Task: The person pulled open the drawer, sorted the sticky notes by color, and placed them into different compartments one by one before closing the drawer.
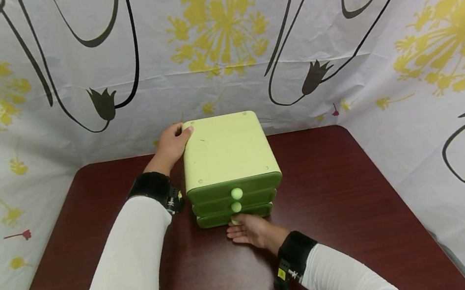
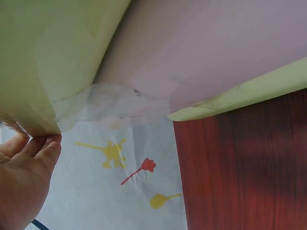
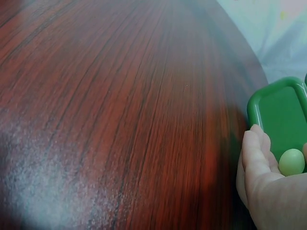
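Observation:
A small drawer cabinet (image 1: 228, 151) with a pale yellow-green top and three green drawer fronts stands on the table. My left hand (image 1: 171, 144) grips its far left top edge, the thumb on top. In the left wrist view, the fingertips of this hand (image 2: 26, 177) meet the cabinet's edge, beside some clear tape (image 2: 129, 103). Low at the front, my right hand (image 1: 254, 231) pinches the round knob (image 3: 291, 162) of the bottom drawer (image 1: 253, 211), palm turned up. The two upper knobs, the middle one (image 1: 236, 207) included, are untouched.
The dark red wooden table (image 1: 338, 229) has rounded far corners. A white cloth (image 1: 153, 91) with yellow flowers and dark stems hangs behind it and along both sides. Black bands with small cameras sit on both wrists.

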{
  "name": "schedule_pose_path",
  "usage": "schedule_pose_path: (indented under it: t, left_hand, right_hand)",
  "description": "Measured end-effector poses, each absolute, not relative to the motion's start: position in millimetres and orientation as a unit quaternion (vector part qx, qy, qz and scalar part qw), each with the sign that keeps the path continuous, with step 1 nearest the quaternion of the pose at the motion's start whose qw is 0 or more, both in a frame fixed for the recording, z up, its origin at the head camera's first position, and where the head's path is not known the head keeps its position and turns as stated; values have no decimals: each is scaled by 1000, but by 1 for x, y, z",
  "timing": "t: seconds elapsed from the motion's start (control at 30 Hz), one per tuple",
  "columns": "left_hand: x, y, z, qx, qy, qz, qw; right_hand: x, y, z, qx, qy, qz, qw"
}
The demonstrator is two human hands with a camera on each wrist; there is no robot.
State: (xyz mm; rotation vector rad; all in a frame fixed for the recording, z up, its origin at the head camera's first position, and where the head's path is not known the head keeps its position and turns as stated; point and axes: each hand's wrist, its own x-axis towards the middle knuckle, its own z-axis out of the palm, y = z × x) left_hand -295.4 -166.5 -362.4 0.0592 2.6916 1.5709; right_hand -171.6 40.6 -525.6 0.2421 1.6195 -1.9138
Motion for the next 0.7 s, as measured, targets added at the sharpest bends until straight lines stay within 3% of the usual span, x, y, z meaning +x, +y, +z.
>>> schedule_pose_path:
  t: [0.47, 0.7]
  left_hand:
    - [-296, -179, -361, -14, 854, 519, 33]
    - [-288, -205, -363, -8, 880, 474, 34]
  right_hand:
    - [-164, 75, -520, 23, 685, -645, 338]
    - [-166, 126, -505, 0, 774, -568, 280]
